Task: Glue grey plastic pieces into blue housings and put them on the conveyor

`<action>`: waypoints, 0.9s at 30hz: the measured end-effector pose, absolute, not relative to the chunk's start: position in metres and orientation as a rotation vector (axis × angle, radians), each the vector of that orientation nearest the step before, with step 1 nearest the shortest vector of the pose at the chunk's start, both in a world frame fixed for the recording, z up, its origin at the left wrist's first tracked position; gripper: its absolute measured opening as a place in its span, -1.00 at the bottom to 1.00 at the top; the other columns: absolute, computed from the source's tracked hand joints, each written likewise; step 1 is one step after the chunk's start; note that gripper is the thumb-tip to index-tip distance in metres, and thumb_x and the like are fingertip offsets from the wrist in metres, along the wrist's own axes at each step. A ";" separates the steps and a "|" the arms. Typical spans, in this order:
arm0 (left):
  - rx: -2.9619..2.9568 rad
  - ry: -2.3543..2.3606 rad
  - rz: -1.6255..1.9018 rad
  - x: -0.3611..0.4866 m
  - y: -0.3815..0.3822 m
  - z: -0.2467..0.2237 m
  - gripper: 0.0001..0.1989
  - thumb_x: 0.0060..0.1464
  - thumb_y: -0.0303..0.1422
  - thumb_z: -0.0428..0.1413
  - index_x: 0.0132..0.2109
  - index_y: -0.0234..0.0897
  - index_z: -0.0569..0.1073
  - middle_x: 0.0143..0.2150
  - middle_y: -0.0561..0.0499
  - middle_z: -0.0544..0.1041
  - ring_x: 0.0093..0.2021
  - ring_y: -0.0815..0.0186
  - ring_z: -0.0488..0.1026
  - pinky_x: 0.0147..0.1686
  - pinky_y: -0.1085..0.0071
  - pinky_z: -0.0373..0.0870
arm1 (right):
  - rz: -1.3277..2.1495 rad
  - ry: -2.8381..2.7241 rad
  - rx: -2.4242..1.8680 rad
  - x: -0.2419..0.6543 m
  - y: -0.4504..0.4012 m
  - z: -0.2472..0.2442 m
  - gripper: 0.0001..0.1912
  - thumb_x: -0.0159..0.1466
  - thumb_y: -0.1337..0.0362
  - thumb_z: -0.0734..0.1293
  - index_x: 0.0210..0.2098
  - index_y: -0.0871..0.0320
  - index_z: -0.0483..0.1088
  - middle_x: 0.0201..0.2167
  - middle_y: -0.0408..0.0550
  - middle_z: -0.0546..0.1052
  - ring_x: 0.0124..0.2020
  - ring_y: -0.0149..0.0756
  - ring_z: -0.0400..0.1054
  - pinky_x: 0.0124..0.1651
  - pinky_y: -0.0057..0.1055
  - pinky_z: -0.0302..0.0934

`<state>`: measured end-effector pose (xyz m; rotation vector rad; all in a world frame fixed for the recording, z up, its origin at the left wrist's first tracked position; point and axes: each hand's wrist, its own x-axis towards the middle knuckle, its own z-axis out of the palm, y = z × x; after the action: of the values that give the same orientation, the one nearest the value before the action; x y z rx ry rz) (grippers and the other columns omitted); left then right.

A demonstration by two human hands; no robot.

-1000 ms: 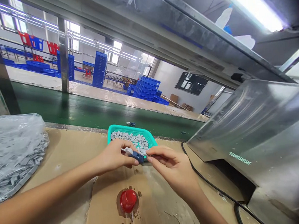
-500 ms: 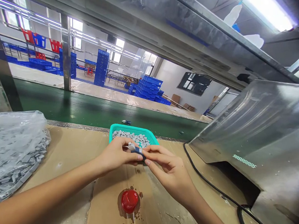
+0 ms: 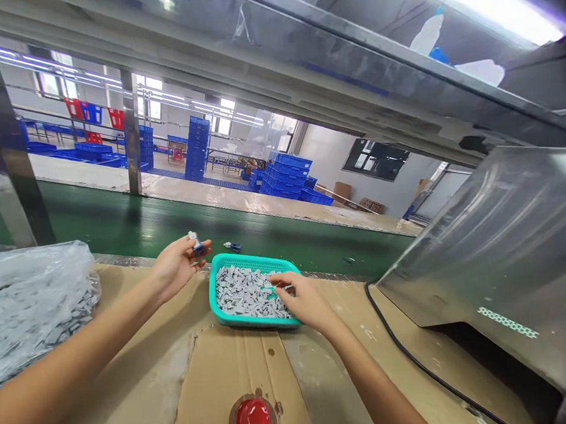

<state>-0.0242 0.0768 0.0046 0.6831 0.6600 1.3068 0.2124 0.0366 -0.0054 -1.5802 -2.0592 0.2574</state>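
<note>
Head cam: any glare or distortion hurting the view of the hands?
Head view: the ceiling light tube blows out top right, glaring on the steel housing; wide-angle bowing curves the green conveyor belt. Head view: the left hand and right hand look fairly sharp, glare-free; the blue-and-grey part is too small for detail.

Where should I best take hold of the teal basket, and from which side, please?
Probably best to grip the near rim of the teal basket, coming from your side: it is shallow and full of gray pieces, so that long, bare edge faces you and gives the cleanest hold.
</note>
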 end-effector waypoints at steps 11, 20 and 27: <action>1.795 1.486 1.221 -0.071 0.168 -0.042 -0.61 -0.09 -0.41 -0.05 -0.04 -0.33 0.31 -0.43 -0.08 0.38 -0.30 0.17 0.33 -0.27 0.37 0.16 | 0.320 -2.277 -1.565 0.218 0.040 -0.010 -0.73 -0.03 0.48 0.27 -0.35 0.20 0.49 -0.45 -0.03 0.51 -0.44 -0.31 0.34 -0.38 -0.45 0.21; 2.064 1.664 0.951 -0.031 0.196 -0.051 -0.32 -0.22 -0.58 -0.02 0.15 -0.36 0.12 0.10 -0.39 0.15 0.17 -0.20 -0.22 -0.01 -0.08 -0.34 | 0.344 -2.252 -1.509 0.211 0.043 -0.015 -0.81 -0.03 0.54 0.23 -0.52 0.26 0.47 -0.51 0.00 0.52 -0.44 -0.32 0.35 -0.37 -0.47 0.18; 1.932 1.406 0.972 0.016 0.199 -0.048 -0.72 -0.25 -0.54 0.07 -0.27 -0.28 0.42 -0.13 -0.17 0.38 0.01 0.00 0.18 -0.05 0.13 0.04 | 0.435 -2.148 -1.496 0.215 0.042 -0.019 -0.81 -0.09 0.56 0.25 -0.61 0.21 0.42 -0.56 -0.11 0.49 -0.46 -0.38 0.31 -0.38 -0.50 0.14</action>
<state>0.0159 0.1986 -0.0480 1.9318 1.4062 0.9716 0.2148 0.0425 -0.0186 -1.4965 -2.1484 0.4348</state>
